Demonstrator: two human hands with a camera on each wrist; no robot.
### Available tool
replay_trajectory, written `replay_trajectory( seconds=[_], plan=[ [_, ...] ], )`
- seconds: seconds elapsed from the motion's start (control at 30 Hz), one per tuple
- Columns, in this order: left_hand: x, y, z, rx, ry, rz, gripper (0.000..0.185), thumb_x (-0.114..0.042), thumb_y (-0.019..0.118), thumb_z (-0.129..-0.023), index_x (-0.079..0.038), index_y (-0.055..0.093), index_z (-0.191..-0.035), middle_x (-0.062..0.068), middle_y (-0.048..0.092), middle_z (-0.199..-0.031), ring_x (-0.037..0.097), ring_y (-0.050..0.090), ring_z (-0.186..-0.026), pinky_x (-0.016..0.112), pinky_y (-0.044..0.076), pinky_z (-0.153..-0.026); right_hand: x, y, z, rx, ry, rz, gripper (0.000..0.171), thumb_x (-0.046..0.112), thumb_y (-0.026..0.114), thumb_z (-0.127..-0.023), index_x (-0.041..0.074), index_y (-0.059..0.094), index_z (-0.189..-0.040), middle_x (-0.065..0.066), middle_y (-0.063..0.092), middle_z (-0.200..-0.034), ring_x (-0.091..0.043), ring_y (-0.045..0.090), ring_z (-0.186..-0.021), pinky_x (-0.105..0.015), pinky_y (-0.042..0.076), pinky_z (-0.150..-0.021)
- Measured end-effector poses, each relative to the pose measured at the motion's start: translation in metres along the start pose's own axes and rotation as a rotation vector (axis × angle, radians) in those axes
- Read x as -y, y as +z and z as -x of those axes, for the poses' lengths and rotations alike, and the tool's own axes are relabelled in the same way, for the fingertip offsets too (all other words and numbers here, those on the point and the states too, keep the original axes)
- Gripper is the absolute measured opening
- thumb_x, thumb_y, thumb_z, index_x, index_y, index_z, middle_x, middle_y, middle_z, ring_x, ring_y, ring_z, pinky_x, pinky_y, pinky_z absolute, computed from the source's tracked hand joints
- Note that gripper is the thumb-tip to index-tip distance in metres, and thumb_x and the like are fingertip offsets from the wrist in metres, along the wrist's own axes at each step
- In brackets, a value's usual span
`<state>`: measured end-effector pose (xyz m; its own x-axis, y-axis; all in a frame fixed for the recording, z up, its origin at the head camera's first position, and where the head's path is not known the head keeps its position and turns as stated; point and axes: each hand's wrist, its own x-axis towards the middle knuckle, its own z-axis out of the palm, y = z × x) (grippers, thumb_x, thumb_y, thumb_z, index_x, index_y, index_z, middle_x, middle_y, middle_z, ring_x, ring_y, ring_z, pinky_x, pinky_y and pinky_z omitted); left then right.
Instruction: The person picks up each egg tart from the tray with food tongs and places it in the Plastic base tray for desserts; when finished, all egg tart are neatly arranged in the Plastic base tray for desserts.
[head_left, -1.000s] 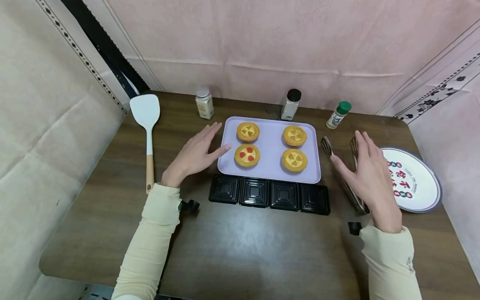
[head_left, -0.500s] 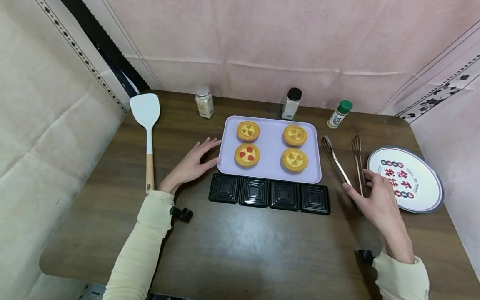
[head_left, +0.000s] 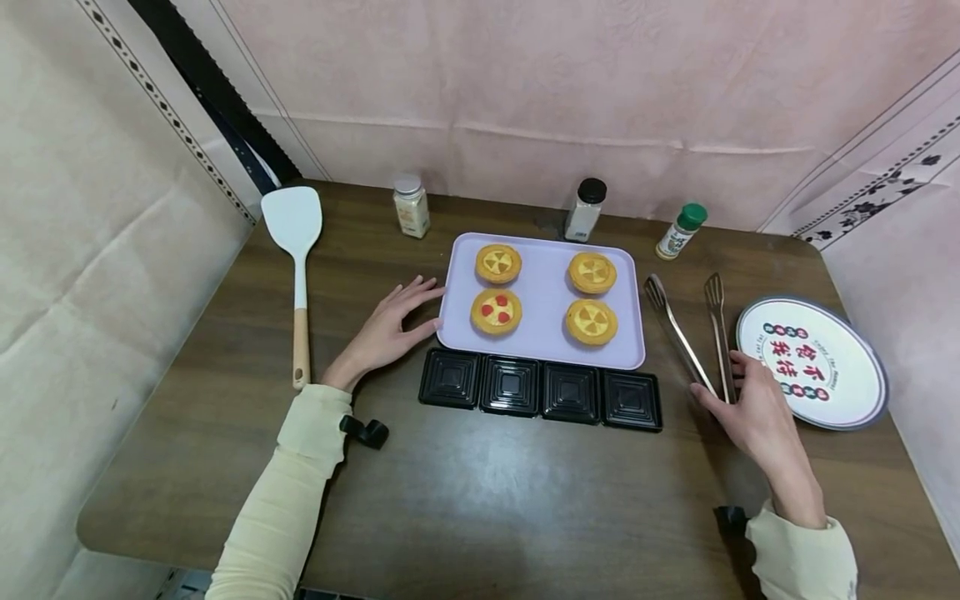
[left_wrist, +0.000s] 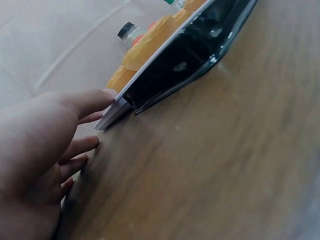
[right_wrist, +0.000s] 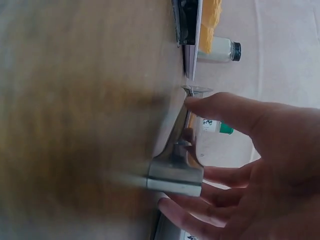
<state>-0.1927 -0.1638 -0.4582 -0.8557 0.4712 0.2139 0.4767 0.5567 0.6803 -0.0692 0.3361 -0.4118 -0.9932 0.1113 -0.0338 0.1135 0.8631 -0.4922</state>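
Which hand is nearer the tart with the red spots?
Left. The left hand is at the left edge of the tray, just left of that tart; the right hand is farther, at the metal tongs right of the tray.

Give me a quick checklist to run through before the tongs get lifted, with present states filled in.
1. Right hand around the tongs: ok, thumb and fingers on opposite sides.
2. Firmness of that hold: cannot tell.
3. Tongs apart from the tray: ok, a gap shows.
4. All four tarts on the tray: ok, spaced apart.
5. Left hand at the tray's left edge: ok.
6. Plate untouched: cannot tell, right hand overlaps it.
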Motion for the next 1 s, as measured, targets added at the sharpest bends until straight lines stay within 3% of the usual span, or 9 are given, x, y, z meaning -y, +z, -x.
replay_trajectory(
  seconds=[0.23, 0.57, 0.83, 1.0],
  plan=[
    [-0.003, -0.001, 0.0, 0.006, -0.006, -0.007, 0.053, -0.032, 0.064, -0.097, -0.015, 0.05, -0.145, 0.011, 0.04, -0.152, 0.027, 0.021, -0.146, 0.046, 0.008, -0.118, 0.0, -0.002, 0.0, -0.019, 0.042, 0.007, 0.07, 0.023, 0.07, -0.091, -0.018, 0.036, -0.137, -0.037, 0.05, -0.12, -0.049, 0.053, -0.101, -0.058, 0.045, -0.076],
    [-0.001, -0.001, 0.002, 0.006, -0.01, -0.013, 0.054, -0.035, 0.063, -0.097, -0.017, 0.05, -0.146, 0.011, 0.039, -0.152, 0.027, 0.021, -0.146, 0.046, 0.009, -0.118, 0.007, -0.006, 0.001, -0.093, 0.108, 0.007, 0.068, 0.032, 0.065, -0.09, -0.015, 0.042, -0.134, -0.036, 0.041, -0.12, -0.045, 0.041, -0.096, -0.053, 0.038, -0.071],
    [0.002, 0.0, 0.002, 0.01, -0.014, -0.027, 0.054, -0.037, 0.063, -0.097, -0.018, 0.049, -0.146, 0.009, 0.039, -0.153, 0.025, 0.02, -0.146, 0.045, 0.009, -0.118, 0.01, -0.008, -0.001, -0.077, 0.151, -0.013, 0.072, 0.036, 0.066, -0.089, -0.011, 0.038, -0.136, -0.025, 0.062, -0.097, -0.029, 0.053, -0.069, -0.034, 0.039, -0.051],
    [0.0, 0.0, 0.002, 0.011, -0.023, -0.027, 0.055, -0.039, 0.062, -0.097, -0.019, 0.049, -0.146, 0.008, 0.039, -0.153, 0.024, 0.02, -0.146, 0.044, 0.008, -0.118, 0.011, -0.008, -0.001, -0.109, 0.184, -0.021, 0.079, 0.046, 0.063, -0.092, -0.006, 0.033, -0.143, -0.021, 0.061, -0.096, -0.028, 0.053, -0.07, -0.033, 0.038, -0.051]
  ],
)
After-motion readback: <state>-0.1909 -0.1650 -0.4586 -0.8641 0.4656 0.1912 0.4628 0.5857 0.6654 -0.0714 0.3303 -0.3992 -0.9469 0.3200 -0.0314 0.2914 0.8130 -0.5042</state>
